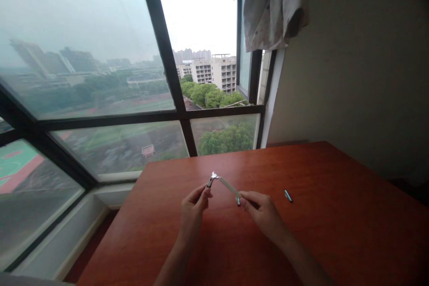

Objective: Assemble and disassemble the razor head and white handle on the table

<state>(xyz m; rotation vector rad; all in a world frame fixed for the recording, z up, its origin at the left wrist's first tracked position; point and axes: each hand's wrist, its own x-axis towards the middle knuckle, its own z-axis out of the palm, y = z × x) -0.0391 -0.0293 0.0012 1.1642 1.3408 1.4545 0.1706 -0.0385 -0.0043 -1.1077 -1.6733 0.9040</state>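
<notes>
My left hand [195,203] pinches a small silver-and-dark metal tool [210,182] between thumb and fingers. Its shiny head points up and catches the light; the exact kind is too small to make out. Between the thumb and fingers of my right hand [263,210] is a slim, pale, flat strip [229,186]. The strip slants up to the left, and its far tip meets or nearly meets the tool's head. Just below the right fingertips shows a small teal-and-white piece [237,201], partly hidden by the hand. Both hands are above the reddish-brown table [161,214].
Another slim teal-and-dark piece [288,195] lies on the table to the right of my right hand. Beyond the table's far edge stand dark-framed windows [186,118], one pane open. A spotted cloth [275,9] hangs at the upper right beside a plain wall [351,67].
</notes>
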